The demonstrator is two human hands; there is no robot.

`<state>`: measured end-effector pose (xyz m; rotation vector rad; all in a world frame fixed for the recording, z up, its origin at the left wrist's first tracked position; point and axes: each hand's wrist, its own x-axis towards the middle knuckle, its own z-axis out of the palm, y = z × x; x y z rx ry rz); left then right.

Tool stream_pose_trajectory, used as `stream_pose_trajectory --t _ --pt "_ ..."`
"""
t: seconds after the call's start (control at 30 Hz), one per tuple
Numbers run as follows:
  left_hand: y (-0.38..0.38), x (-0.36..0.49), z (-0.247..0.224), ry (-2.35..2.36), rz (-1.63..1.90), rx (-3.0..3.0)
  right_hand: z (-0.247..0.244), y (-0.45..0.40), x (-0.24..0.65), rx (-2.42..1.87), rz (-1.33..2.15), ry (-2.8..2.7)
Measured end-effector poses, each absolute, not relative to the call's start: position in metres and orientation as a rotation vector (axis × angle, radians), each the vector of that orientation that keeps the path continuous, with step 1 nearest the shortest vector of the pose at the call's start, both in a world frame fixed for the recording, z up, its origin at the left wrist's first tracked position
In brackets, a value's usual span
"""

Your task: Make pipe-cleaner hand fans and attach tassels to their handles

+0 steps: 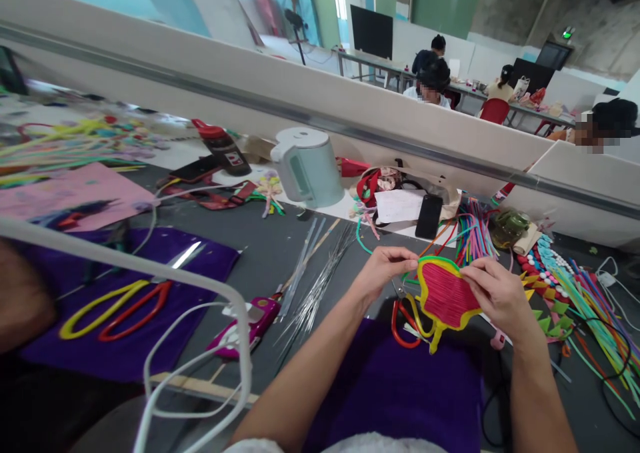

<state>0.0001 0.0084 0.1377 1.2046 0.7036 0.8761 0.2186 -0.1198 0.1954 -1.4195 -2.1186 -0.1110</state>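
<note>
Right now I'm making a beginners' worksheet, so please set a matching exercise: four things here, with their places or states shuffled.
1. pink piece edged in yellow and green
2. pale blue plastic pitcher
3. black rectangular phone
4. leftmost scissors with yellow and red handles

A. lying on purple cloth
B. beside the white paper sheet
C. held by the left hand and right hand
D. standing just right of the red-lidded dark bottle

Pairs: 1-C; 2-D; 3-B; 4-A

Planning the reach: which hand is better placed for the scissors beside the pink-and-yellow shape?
Left hand, probably: it pinches the shape at its left edge, nearer the scissors; the right hand holds the opposite edge.
</note>
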Motion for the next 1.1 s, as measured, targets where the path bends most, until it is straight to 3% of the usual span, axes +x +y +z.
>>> stream_pose_trajectory --t 0.37,0.77,1.1 --pt "0.003 0.002 0.123 0.625 0.845 1.091 0.197 -0.120 0.220 -1.420 -0.071 -2.098" --pt "-0.014 0.020 0.112 0.625 1.067 1.106 0.198 -0.116 0.225 -1.426 -0.004 -2.033" --pt "0.011 0.013 0.158 0.426 1.056 1.803 0.193 -0.112 0.225 -1.425 0.083 -1.875"
